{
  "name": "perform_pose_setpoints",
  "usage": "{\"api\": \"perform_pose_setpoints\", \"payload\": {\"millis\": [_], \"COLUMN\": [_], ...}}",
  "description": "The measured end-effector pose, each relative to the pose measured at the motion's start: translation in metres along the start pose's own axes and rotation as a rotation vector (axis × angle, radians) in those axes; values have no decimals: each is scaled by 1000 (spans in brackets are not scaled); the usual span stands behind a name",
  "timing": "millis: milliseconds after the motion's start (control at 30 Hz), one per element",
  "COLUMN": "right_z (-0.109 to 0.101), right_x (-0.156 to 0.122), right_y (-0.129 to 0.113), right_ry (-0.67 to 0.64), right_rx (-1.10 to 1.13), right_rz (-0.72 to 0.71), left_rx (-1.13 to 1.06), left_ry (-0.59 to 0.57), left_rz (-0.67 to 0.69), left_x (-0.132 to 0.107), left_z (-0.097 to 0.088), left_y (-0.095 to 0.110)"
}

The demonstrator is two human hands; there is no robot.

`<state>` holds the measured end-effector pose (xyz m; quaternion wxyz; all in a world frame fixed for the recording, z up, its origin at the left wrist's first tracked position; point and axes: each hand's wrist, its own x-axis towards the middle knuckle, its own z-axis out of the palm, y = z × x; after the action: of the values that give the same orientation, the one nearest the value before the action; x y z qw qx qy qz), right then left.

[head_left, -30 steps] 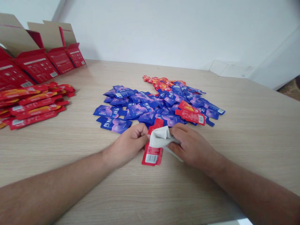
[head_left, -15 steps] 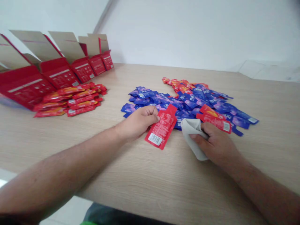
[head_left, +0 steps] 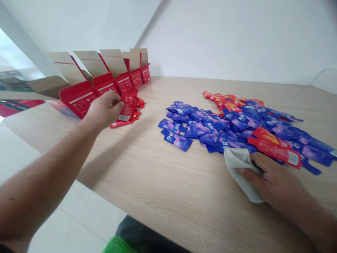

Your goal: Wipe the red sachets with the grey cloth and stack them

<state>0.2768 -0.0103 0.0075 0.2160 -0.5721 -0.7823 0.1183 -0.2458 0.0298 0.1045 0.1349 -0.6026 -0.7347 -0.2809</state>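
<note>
Pinched between the fingers of my left hand is a red sachet, barcode end down, in front of the boxes and over the pile of red sachets, which it partly hides. My right hand is closed around a folded pale grey cloth at the near edge of the heap of blue sachets. Just beyond that hand, a single red sachet lies on top of the blue ones.
Several red cardboard boxes with raised flaps stand in a row at the left. More red and orange sachets lie behind the blue heap. The wooden table meets a white wall at the back.
My left hand has carried the red sachet leftward, from beside the blue heap to the red pile by the boxes. The view has turned left; my right hand still grips the cloth.
</note>
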Motion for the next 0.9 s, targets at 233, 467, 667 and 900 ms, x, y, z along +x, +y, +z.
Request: {"api": "perform_pose_setpoints", "payload": {"millis": [233, 467, 667, 900], "right_z": [2, 6, 11, 15], "right_x": [0, 2, 4, 3], "right_y": [7, 13, 22, 29], "right_ry": [-37, -56, -59, -44], "right_rx": [2, 20, -1, -3], "right_rz": [41, 64, 78, 52], "left_rx": [411, 491, 483, 446], "left_ry": [113, 89, -35, -145], "left_rz": [-69, -82, -84, -148], "left_x": [47, 85, 90, 99], "left_z": [-18, -2, 33, 46], "left_y": [-88, -119, -127, -128]}}
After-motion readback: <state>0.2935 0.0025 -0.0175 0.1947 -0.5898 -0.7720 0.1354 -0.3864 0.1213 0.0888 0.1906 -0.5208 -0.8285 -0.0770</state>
